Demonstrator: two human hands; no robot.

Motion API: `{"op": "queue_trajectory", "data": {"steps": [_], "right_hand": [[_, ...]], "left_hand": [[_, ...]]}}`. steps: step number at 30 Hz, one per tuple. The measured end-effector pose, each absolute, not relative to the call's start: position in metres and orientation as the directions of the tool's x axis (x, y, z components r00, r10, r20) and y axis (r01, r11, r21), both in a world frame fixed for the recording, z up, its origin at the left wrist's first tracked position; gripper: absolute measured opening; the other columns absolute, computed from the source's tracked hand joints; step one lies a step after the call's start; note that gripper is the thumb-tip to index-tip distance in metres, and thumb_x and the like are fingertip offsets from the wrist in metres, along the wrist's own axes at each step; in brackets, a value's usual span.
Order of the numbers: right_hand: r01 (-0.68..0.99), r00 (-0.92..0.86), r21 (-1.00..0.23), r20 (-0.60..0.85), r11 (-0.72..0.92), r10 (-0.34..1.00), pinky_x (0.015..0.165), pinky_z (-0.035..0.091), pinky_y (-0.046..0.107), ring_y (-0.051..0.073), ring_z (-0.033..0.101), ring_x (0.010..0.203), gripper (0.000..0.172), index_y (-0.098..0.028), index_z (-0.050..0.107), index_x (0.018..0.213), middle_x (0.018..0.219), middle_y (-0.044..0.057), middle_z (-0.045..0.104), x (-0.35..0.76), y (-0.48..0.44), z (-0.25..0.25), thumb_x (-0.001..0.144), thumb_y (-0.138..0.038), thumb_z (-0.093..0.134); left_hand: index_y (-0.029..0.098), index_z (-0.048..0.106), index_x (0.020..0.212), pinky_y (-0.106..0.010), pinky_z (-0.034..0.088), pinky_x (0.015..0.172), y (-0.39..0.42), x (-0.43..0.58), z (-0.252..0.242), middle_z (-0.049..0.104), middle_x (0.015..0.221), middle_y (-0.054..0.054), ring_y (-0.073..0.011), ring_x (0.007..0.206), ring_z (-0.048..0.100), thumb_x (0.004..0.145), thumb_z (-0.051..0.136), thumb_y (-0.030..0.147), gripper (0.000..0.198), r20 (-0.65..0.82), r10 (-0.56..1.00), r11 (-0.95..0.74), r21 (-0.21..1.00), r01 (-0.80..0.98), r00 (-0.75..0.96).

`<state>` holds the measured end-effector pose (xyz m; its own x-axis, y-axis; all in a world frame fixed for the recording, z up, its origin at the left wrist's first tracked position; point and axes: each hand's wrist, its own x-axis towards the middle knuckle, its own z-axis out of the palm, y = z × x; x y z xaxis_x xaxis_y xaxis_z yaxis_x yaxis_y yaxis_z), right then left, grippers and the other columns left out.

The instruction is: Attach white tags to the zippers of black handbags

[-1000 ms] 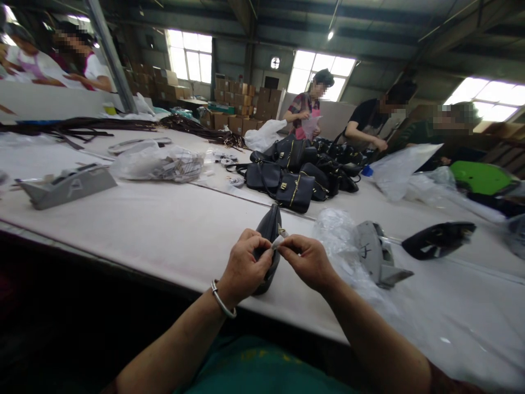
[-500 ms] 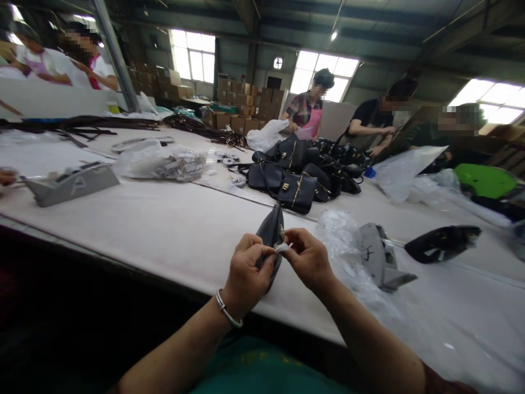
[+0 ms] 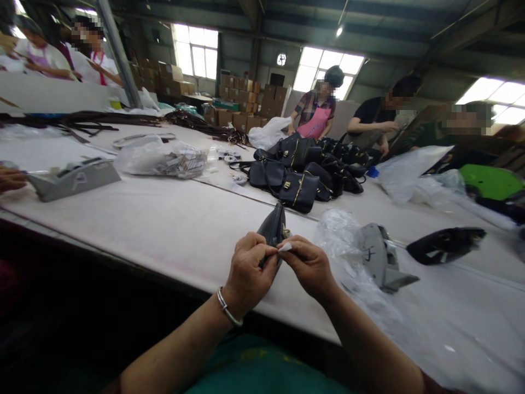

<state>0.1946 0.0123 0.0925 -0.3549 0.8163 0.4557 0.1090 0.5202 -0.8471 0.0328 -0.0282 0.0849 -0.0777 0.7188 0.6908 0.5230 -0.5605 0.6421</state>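
A small dark handbag (image 3: pixel 273 223) stands on edge at the near side of the table, with a gold-coloured clasp (image 3: pixel 286 233) on its right face. My left hand (image 3: pixel 251 269), a silver bangle at its wrist, is closed in a pinch against the bag's near end. A small white piece of tissue or film (image 3: pixel 284 247) sits between the fingertips of both hands. My right hand (image 3: pixel 307 265) pinches that white piece just below the clasp. The lower part of the bag is hidden behind my left hand.
A pile of black handbags (image 3: pixel 299 189) lies beyond my hands. Right are crumpled clear plastic (image 3: pixel 338 235), a grey tape dispenser (image 3: pixel 375 254) and another black bag (image 3: pixel 445 245). Left are a second dispenser (image 3: pixel 77 178) and a plastic bag of tags (image 3: pixel 164 158). Co-workers stand across the table.
My right hand has turned and moved slightly lower, its fingers closer to my left fingertips on the white piece. The bag stays in place. A co-worker's hand at far left shows more.
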Motion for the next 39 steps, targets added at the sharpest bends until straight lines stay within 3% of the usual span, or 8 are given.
{"op": "queue_trajectory", "data": {"steps": [6, 9, 12, 16, 28, 31, 35, 39], "right_hand": [[0.069, -0.381, -0.888, 0.397, 0.454, 0.835, 0.067, 0.049, 0.028, 0.014, 0.059, 0.071, 0.006, -0.022, 0.073, 0.08, 0.08, 0.002, 0.066, 0.192, 0.023, 0.091, 0.085, -0.024, 0.071], [0.081, -0.416, -0.893, 0.373, 0.442, 0.829, 0.065, 0.048, 0.028, 0.014, 0.058, 0.07, 0.01, -0.021, 0.072, 0.077, 0.078, 0.002, 0.064, 0.193, 0.025, 0.093, 0.086, -0.025, 0.069], [0.086, -0.46, -0.887, 0.369, 0.454, 0.808, 0.064, 0.046, 0.028, 0.014, 0.057, 0.069, 0.012, -0.02, 0.071, 0.078, 0.077, 0.002, 0.063, 0.194, 0.026, 0.098, 0.087, -0.026, 0.067], [0.125, -0.489, -0.869, 0.366, 0.478, 0.792, 0.063, 0.044, 0.028, 0.015, 0.055, 0.068, 0.016, -0.019, 0.07, 0.079, 0.073, 0.001, 0.06, 0.197, 0.025, 0.106, 0.089, -0.03, 0.065], [0.317, -0.392, -0.769, 0.426, 0.555, 0.815, 0.054, 0.037, 0.027, 0.012, 0.046, 0.057, 0.038, -0.019, 0.053, 0.057, 0.06, -0.001, 0.049, 0.188, 0.018, 0.111, 0.092, -0.034, 0.057], [0.284, -0.434, -0.743, 0.464, 0.606, 0.772, 0.059, 0.043, 0.028, 0.014, 0.052, 0.064, 0.031, -0.019, 0.059, 0.065, 0.068, 0.001, 0.055, 0.189, 0.018, 0.114, 0.093, -0.031, 0.057], [0.228, -0.496, -0.726, 0.487, 0.648, 0.719, 0.065, 0.047, 0.028, 0.014, 0.056, 0.069, 0.025, -0.019, 0.063, 0.072, 0.075, 0.002, 0.059, 0.19, 0.02, 0.116, 0.094, -0.027, 0.056], [0.211, -0.535, -0.698, 0.503, 0.684, 0.678, 0.066, 0.048, 0.028, 0.014, 0.058, 0.072, 0.021, -0.02, 0.065, 0.075, 0.079, 0.003, 0.061, 0.191, 0.023, 0.115, 0.094, -0.026, 0.056]], "left_hand": [[0.019, 0.067, 0.081, -0.032, 0.054, 0.074, -0.03, 0.033, 0.083, 0.058, 0.085, -0.004, -0.0167, 0.082, 0.059, 0.08, 0.069, 0.02, 0.002, 0.597, 0.775, -0.442, 0.747, 0.496, -0.21], [0.02, 0.064, 0.098, -0.033, 0.056, 0.078, -0.027, 0.03, 0.082, 0.061, 0.09, -0.003, -0.0169, 0.083, 0.061, 0.075, 0.075, 0.024, 0.026, 0.493, 0.822, -0.347, 0.831, 0.434, -0.286], [0.022, 0.064, 0.113, -0.033, 0.055, 0.082, -0.023, 0.026, 0.088, 0.062, 0.093, -0.003, -0.0163, 0.086, 0.062, 0.074, 0.075, 0.022, 0.04, 0.45, 0.873, -0.357, 0.853, 0.38, -0.189], [0.021, 0.07, 0.076, -0.027, 0.053, 0.074, -0.023, 0.024, 0.097, 0.06, 0.081, -0.001, -0.0133, 0.077, 0.06, 0.078, 0.072, 0.021, 0.002, 0.452, 0.885, -0.381, 0.841, 0.383, -0.112], [0.019, 0.066, 0.073, -0.027, 0.052, 0.07, -0.03, 0.025, 0.092, 0.055, 0.08, -0.002, -0.0133, 0.076, 0.057, 0.083, 0.066, 0.018, 0.01, 0.596, 0.794, -0.509, 0.762, 0.401, -0.123], [0.019, 0.066, 0.084, -0.03, 0.053, 0.076, -0.028, 0.02, 0.093, 0.059, 0.085, -0.003, -0.0152, 0.081, 0.058, 0.083, 0.066, 0.02, 0.001, 0.547, 0.826, -0.467, 0.799, 0.379, -0.133], [0.021, 0.061, 0.123, -0.035, 0.054, 0.086, -0.022, 0.012, 0.098, 0.06, 0.105, -0.008, -0.0181, 0.094, 0.059, 0.085, 0.064, 0.022, 0.038, 0.502, 0.864, -0.466, 0.82, 0.331, -0.028], [0.02, 0.067, 0.113, -0.034, 0.052, 0.088, -0.015, 0.006, 0.107, 0.062, 0.1, -0.007, -0.0182, 0.095, 0.061, 0.088, 0.06, 0.023, 0.026, 0.463, 0.881, -0.469, 0.821, 0.325, 0.101]]}}
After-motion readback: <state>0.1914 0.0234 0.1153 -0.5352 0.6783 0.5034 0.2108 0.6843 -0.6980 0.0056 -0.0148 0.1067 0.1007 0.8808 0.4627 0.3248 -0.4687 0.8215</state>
